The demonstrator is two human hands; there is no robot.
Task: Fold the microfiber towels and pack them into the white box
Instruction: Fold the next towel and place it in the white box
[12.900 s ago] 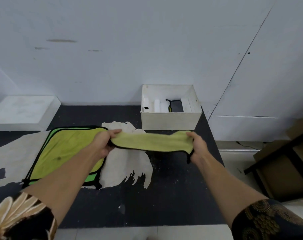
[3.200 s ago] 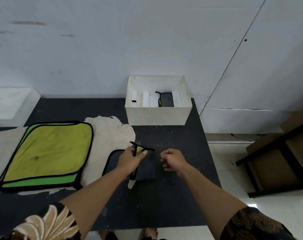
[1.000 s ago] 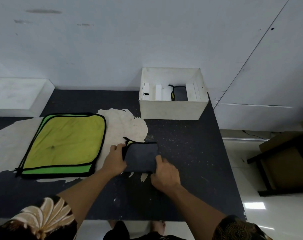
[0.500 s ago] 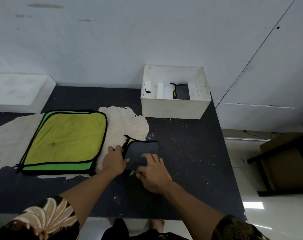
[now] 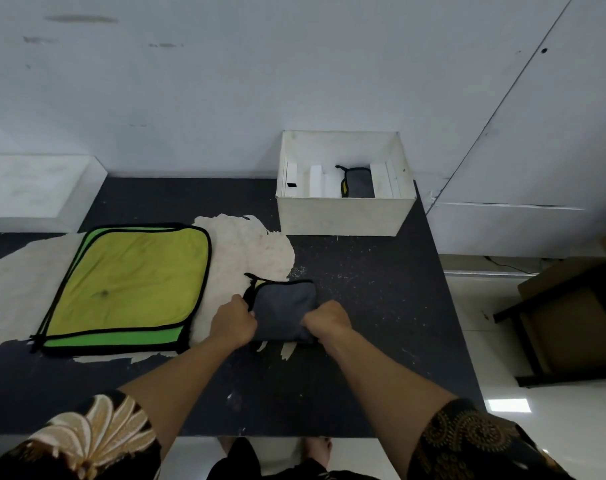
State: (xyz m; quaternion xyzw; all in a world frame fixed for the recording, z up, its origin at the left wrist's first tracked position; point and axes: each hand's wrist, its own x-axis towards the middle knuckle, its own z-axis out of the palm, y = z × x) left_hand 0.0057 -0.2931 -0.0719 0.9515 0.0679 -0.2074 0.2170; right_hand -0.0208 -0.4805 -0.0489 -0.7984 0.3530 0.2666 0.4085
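Observation:
A folded towel [image 5: 283, 305], grey side out with a yellow corner and black trim, lies on the black table [image 5: 363, 306] in front of me. My left hand [image 5: 233, 321] grips its left edge and my right hand [image 5: 326, 320] grips its near right corner, both with curled fingers. The white box [image 5: 343, 213] stands at the table's far edge against the wall, open on top, with another folded grey towel [image 5: 358, 182] standing inside between white dividers. A stack of flat yellow-green towels [image 5: 128, 285] lies to the left.
A worn pale patch [image 5: 253, 247] of the tabletop spreads under the stack and toward the middle. A white ledge [image 5: 31, 188] sits at the far left. A dark shelf frame with cardboard [image 5: 571, 317] stands on the tiled floor to the right.
My right hand has moved from lying on top of the folded towel to gripping its near right corner. My left hand stays at the left edge. The towel has not moved.

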